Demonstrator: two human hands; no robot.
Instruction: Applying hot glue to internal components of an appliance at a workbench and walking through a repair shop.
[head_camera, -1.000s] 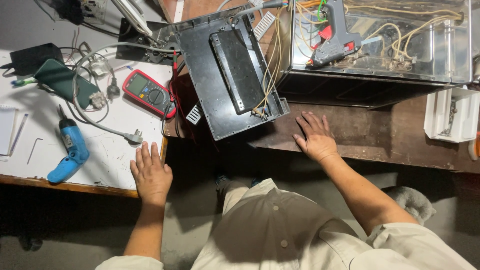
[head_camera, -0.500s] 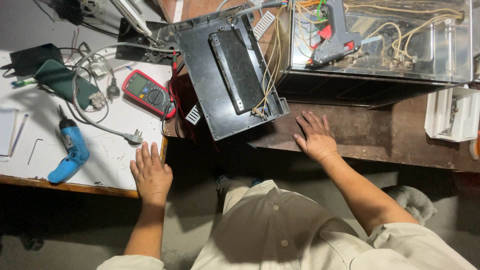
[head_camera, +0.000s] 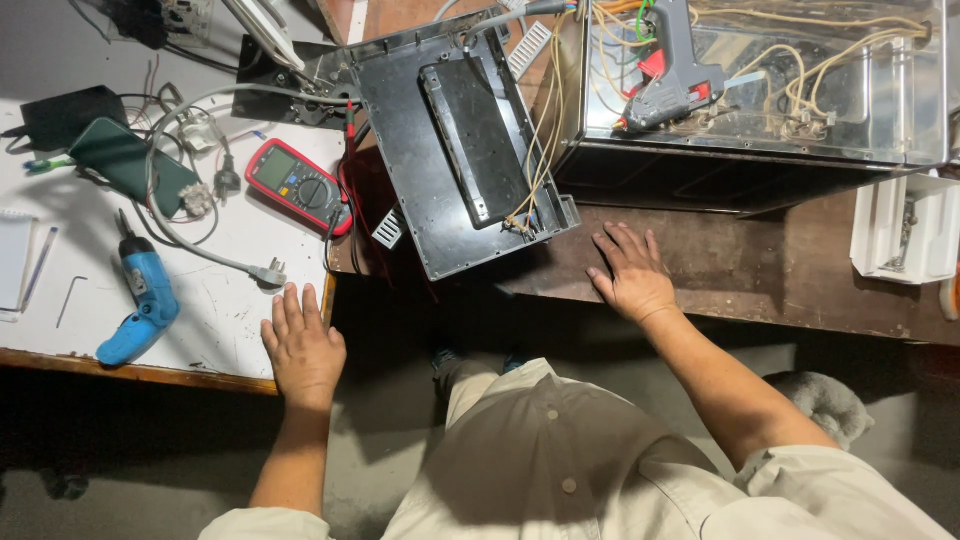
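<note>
The left hand (head_camera: 303, 347) lies flat and released, palm down with fingers spread, on the near right corner of the white-topped surface (head_camera: 90, 260), grasping nothing. The right hand (head_camera: 632, 277) also rests flat and released, fingers fanned, on the dark brown wooden surface (head_camera: 760, 270), holding nothing.

Just beyond the right hand's fingertips sits the black rectangular metal panel (head_camera: 450, 140), tilted and bridging the gap between the two surfaces, its near corner close to the fingers but apart from them. A bundle of yellowish wires (head_camera: 545, 130) runs from the panel's right edge into the open shiny metal appliance casing (head_camera: 780, 120) behind it. A grey and red glue gun (head_camera: 672, 75) lies on top of that casing.

On the white surface, a red and grey multimeter (head_camera: 298, 185) lies beyond the left hand, and a grey cable with a plug (head_camera: 268, 272) ends just beside the left fingertips. A blue cordless screwdriver (head_camera: 140, 300) lies well to the left of that hand, with a dark green pouch (head_camera: 125, 160) further back. A white plastic tray (head_camera: 905, 230) sits at the far right of the wooden surface.
</note>
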